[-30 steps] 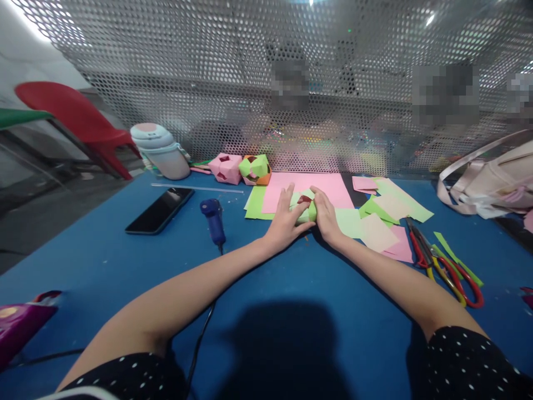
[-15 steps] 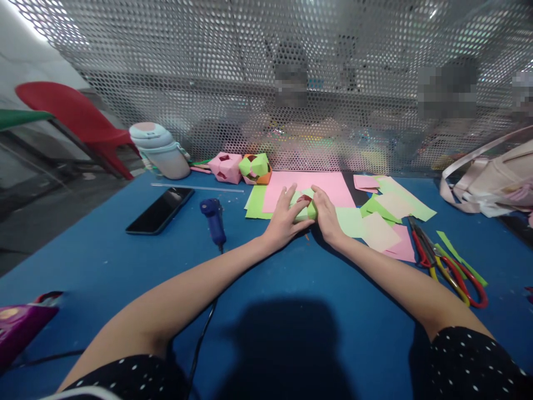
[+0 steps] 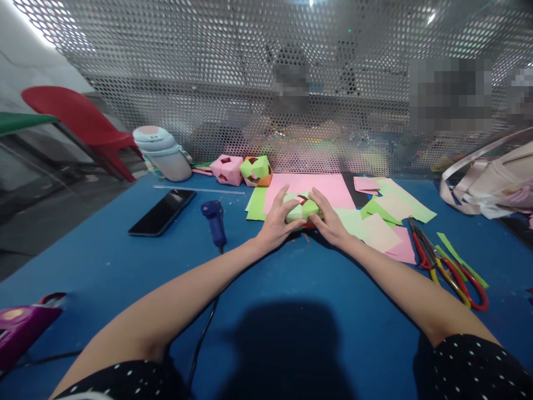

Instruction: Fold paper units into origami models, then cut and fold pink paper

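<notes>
A folded green paper cube [image 3: 303, 208] with dark red patches is held between both my hands above the blue table [image 3: 291, 289]. My left hand [image 3: 275, 222] grips its left side with curled fingers. Its right side is gripped by my right hand [image 3: 331, 219]. The cube sits near the front edge of a pink sheet [image 3: 328, 186] and a green sheet [image 3: 256, 203].
Two finished paper cubes, pink [image 3: 227, 168] and orange-green [image 3: 257, 169], stand by the mesh screen [image 3: 266, 83]. A blue glue gun [image 3: 214, 219], a phone [image 3: 162, 211] and a white bottle [image 3: 162, 159] lie left. Paper squares [image 3: 378, 230], scissors [image 3: 447, 266] and a bag [image 3: 491, 178] are right.
Both hands have drawn back a little toward me and lifted the cube slightly, so more of its green top and red patches shows.
</notes>
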Demonstrator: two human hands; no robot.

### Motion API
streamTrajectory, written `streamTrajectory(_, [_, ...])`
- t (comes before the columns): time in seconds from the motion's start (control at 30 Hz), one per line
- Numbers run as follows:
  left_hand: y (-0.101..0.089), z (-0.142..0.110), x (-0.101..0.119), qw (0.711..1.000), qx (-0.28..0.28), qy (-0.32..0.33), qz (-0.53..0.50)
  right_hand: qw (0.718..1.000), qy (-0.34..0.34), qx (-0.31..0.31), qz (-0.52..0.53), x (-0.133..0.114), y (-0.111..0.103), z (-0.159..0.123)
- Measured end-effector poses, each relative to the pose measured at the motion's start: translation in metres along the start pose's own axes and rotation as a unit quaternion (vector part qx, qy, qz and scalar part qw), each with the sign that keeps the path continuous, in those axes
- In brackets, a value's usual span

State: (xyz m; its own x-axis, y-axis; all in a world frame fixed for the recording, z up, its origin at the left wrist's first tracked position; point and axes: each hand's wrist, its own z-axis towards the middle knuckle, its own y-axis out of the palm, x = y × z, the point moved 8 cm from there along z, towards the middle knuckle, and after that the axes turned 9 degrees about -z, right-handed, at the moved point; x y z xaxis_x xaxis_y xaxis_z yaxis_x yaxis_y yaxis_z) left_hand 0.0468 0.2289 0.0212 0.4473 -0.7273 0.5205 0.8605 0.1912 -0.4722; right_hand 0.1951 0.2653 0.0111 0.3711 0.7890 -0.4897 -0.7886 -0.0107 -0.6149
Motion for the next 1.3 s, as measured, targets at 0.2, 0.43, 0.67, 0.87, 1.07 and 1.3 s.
streamTrajectory(0.2, [0.005, -0.001, -0.002, 0.999, -0.023, -0.018, 0.016, 1.000, -0.006, -0.003, -0.002, 0.004, 0.004, -0.001])
streamTrajectory(0.43, [0.007, -0.001, -0.004, 0.999, -0.032, 0.003, 0.022, 1.000, -0.008, -0.005, -0.010, 0.003, 0.004, 0.000])
streamTrajectory(0.67, [0.008, 0.000, -0.003, 0.998, -0.032, 0.025, 0.045, 1.000, -0.002, -0.002, -0.011, 0.002, 0.004, 0.000])
streamTrajectory(0.87, [0.008, 0.001, -0.003, 0.999, -0.024, 0.022, 0.041, 1.000, 0.003, 0.000, -0.004, 0.002, 0.005, 0.001])
streamTrajectory(1.07, [0.002, 0.002, -0.006, 1.000, 0.007, -0.002, 0.006, 0.999, 0.014, -0.002, 0.029, 0.002, 0.003, 0.001])
streamTrajectory(1.3, [-0.019, 0.006, -0.013, 0.975, 0.118, -0.137, -0.130, 0.998, 0.009, -0.012, 0.069, -0.004, -0.003, 0.000])
